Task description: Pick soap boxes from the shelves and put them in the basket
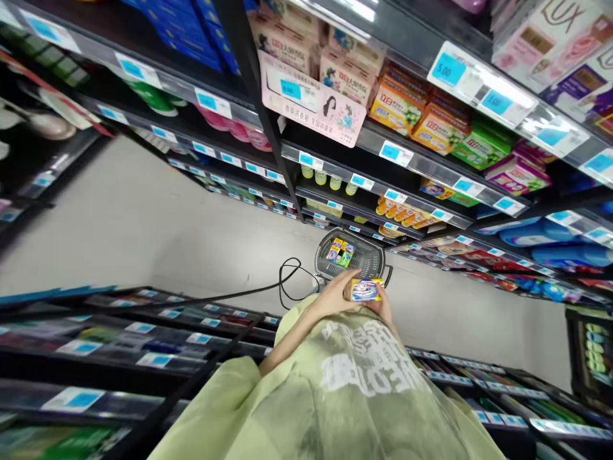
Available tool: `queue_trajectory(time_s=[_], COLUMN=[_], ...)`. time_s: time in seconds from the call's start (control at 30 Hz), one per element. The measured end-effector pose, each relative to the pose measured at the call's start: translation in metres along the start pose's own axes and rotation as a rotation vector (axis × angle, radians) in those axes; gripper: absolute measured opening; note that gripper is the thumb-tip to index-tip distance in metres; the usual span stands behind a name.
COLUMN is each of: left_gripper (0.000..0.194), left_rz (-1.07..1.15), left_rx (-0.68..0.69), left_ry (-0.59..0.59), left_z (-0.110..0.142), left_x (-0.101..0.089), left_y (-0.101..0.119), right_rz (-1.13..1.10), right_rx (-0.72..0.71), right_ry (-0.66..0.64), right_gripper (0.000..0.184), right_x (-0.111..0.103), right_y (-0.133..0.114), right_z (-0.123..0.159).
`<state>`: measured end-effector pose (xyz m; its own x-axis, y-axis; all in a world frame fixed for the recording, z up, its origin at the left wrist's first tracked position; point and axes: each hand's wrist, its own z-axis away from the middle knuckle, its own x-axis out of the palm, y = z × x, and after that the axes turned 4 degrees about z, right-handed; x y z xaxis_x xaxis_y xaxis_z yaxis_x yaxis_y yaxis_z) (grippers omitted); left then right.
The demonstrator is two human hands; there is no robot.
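Between my two hands, in front of my shirt, is a small yellow and blue soap pack (365, 290). My left hand (341, 289) is closed around its left end. Fingers of my right hand (384, 306) grip it at the right end and lower edge. Just beyond, a dark grey shopping basket (371, 263) stands on the floor against the shelf foot. Several packs (341, 252) in yellow, blue and green lie inside the basket, on its left side.
A tall shelf (412, 144) ahead carries boxed soaps, bottles and price tags. Orange soap boxes (397, 102) sit on an upper level beside a green box (481, 145). A black cable (239, 294) loops left of the basket. More shelving (158, 338) stands behind me.
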<state>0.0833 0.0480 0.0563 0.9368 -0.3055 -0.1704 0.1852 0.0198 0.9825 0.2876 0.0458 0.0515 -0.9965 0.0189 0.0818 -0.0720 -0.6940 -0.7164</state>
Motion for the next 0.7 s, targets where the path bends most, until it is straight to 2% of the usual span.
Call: queue_trajectory(time_s=[0.1,0.23,0.33,0.4,0.57,0.7], left_gripper=[0.075,0.074,0.077,0.075,0.056,0.057], left_rz=[0.165,0.430,0.564,0.564,0.331,0.336], left_rx=[0.021,0.000,-0.003,0.029,0.085,0.071], left_ry=[0.145,0.149,0.144,0.153,0.252,0.256], left_z=[0.004,0.009,0.010,0.009,0.000,-0.002], left_x=[-0.006,-0.014,-0.020,-0.025,-0.036,-0.037], left_y=[-0.006,-0.017,-0.024,-0.026,-0.019,-0.016], right_rz=[-0.162,-0.312,-0.303,-0.290,-0.331,-0.312], right_rx=[0.009,-0.036,-0.136,-0.184,-0.203,-0.232], right_ry=[0.016,0.010,0.018,0.052,0.112,0.147], right_gripper=[0.061,0.054,0.047,0.049,0.058,0.058], right_x=[0.007,0.014,0.019,0.023,0.038,0.044], right_y=[-0.012,-0.032,-0.045,-0.050,-0.048,-0.047], right_z=[0.003,0.009,0.013,0.014,0.006,0.005])
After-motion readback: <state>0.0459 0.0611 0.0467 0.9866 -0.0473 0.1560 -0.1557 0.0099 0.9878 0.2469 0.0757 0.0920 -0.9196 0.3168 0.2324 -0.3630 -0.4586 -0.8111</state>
